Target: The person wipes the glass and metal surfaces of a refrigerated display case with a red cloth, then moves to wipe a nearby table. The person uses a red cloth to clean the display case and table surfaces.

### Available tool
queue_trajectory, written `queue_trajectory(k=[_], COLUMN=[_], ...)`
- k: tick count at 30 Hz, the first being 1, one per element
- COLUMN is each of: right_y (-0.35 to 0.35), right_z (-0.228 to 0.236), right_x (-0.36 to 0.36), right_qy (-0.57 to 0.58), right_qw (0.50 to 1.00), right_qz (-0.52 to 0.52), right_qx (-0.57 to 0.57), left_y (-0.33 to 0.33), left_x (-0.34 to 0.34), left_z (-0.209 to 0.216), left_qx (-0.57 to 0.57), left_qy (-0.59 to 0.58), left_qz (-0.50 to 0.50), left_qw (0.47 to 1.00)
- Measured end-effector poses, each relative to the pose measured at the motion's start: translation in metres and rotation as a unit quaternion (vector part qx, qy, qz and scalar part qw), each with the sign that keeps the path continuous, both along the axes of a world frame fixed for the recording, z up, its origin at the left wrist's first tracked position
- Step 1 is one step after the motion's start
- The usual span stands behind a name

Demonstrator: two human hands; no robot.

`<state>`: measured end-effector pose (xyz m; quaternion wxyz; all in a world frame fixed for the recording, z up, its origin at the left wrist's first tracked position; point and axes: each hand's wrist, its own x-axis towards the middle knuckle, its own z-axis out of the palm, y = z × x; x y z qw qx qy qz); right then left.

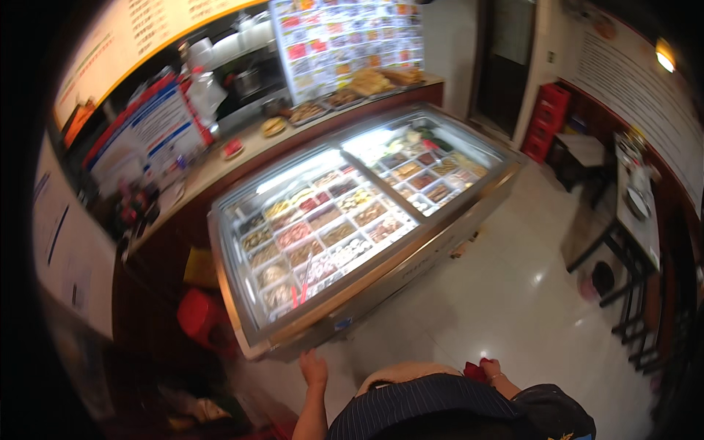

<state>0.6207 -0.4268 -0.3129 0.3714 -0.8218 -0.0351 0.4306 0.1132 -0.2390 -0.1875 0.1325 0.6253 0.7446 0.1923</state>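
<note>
Laying a clock over the view with 12 at the top, the left hand [313, 367] is between 6 and 7 o'clock, just beside the near edge of the display case [414, 286]. Its fingers look bent, but they are too small and blurred to tell how wide or narrow the hand is, or whether it touches the case. The right hand [496, 368], between 4 and 5 o'clock, is closed on a red cloth [476, 372], which sticks out toward 9 o'clock from the fingers. The striped apron [422, 403] lies between the two hands.

The case fills the middle of the view, lit inside and packed with rows of small food trays [339, 233]. Red-handled tongs [296, 297] lie over the trays toward 7 o'clock. A red stool [199, 315] stands at 8 o'clock, beside the case.

Behind the case, a counter [246, 156] runs from about 9 to 1 o'clock, with filled metal trays [308, 112] toward 11 and a board of food pictures [350, 48] above it at 12. Red crates [546, 125] are stacked at 2 o'clock, and a long table [636, 235] stands at 3, well apart from the case.
</note>
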Motion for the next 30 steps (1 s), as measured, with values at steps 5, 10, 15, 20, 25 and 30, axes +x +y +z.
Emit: queue_trajectory(k=[5, 10, 15, 20, 25, 30], right_y=[0.034, 0.009, -0.059, -0.1, -0.055, 0.003], right_z=[0.06, 0.073, 0.053, 0.032, 0.016, 0.015], right_x=[-0.04, -0.067, -0.063, -0.055, -0.03, -0.023], right_qy=[-0.201, -0.219, -0.184, -0.116, -0.155, -0.157], right_qw=[0.964, 0.962, 0.977, 0.981, 0.985, 0.979], right_qz=[0.172, 0.163, 0.001, -0.057, 0.019, 0.129], right_qx=[0.026, 0.0, -0.108, -0.142, -0.079, -0.025], left_y=[0.087, 0.089, 0.081, 0.081, 0.093, 0.082], left_x=[0.01, -0.001, 0.01, -0.002, 0.007, 0.005], left_z=[0.045, 0.016, 0.018, 0.021, 0.023, 0.021], left_qx=[0.16, 0.121, 0.134, 0.118, 0.107, 0.052], left_qy=[0.076, 0.131, 0.132, 0.143, 0.124, 0.114], left_qz=[-0.057, -0.081, -0.083, -0.054, -0.067, -0.031], left_qw=[0.982, 0.981, 0.979, 0.981, 0.984, 0.992])
